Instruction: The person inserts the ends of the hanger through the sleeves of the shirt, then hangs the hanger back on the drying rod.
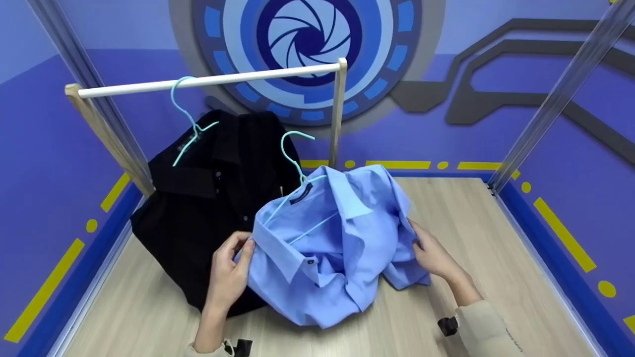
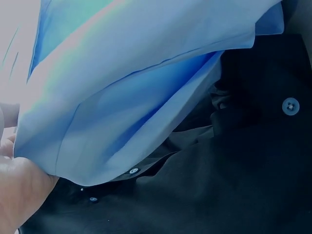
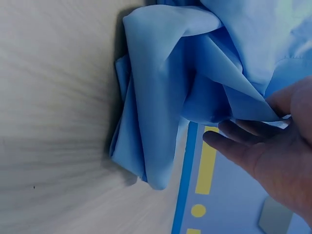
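A light blue shirt (image 1: 317,297) is bunched up in front of me, with a mint-green hanger (image 1: 296,161) inside its open collar, the hook standing free above it. My left hand (image 1: 229,270) pinches the shirt at its left side, thumb in front. On the opposite side my right hand (image 1: 436,253) pinches the cloth edge; in the right wrist view, thumb and fingers meet at a fold of the blue fabric (image 3: 156,87). Behind and to the left, a black shirt (image 1: 193,238) hangs on another mint-green hanger (image 1: 184,106) hooked over the rail.
The clothes rack has a white rail (image 1: 213,80) and wooden posts (image 1: 339,114). Blue printed walls (image 1: 397,144) enclose the wooden tabletop (image 1: 461,213). Clear upright posts (image 1: 565,94) stand at the corners.
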The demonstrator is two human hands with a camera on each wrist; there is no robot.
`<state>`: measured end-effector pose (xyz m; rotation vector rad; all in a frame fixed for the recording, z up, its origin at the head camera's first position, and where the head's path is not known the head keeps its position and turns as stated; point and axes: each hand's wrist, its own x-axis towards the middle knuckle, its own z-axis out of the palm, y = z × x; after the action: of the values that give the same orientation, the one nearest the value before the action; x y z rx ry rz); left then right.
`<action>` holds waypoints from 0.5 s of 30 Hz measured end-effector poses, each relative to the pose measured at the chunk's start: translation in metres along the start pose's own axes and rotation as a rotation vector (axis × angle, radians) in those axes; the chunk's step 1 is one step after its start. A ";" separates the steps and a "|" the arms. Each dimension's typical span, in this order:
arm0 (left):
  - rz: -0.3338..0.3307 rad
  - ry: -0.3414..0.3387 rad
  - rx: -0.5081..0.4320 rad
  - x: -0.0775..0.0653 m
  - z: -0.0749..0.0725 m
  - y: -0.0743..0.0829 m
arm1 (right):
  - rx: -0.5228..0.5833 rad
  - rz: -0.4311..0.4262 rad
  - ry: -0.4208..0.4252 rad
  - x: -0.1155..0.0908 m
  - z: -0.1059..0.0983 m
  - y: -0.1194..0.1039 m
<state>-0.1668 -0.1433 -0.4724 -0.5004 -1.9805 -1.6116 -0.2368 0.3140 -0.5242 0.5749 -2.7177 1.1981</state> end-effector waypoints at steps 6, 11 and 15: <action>-0.022 0.047 0.015 0.000 -0.003 0.005 | 0.025 0.018 -0.042 0.003 0.004 -0.007; -0.053 0.068 0.026 -0.001 -0.007 0.009 | 0.035 -0.010 -0.043 0.005 0.008 -0.013; -0.072 0.077 0.024 -0.003 -0.009 0.013 | 0.046 -0.065 -0.049 0.008 0.013 -0.019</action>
<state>-0.1553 -0.1495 -0.4625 -0.3560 -1.9783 -1.6235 -0.2359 0.2902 -0.5177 0.7017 -2.6955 1.2492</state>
